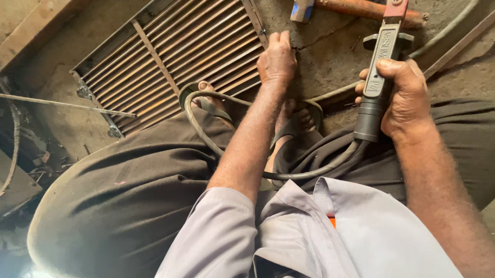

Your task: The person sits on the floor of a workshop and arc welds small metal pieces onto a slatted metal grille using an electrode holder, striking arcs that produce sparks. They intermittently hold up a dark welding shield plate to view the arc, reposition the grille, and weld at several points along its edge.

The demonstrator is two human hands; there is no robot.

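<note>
My right hand [400, 95] grips the grey handle of a welding electrode holder [380, 61], whose red jaw points up toward the top edge. A thick grey cable [201, 126] runs from the handle and loops across my lap. My left hand [276, 59] rests with curled fingers on the near right corner of a rusty metal grille [167, 57] of parallel bars lying on the concrete floor. My sandalled feet [293, 119] stand right at the grille's edge, below that hand.
A hammer with a rusty handle and blue-painted head [342, 4] lies at the top. A thin metal rod [60, 104] sticks in from the left. A wooden beam [35, 27] crosses the upper left. Scrap and clutter sit at the lower left.
</note>
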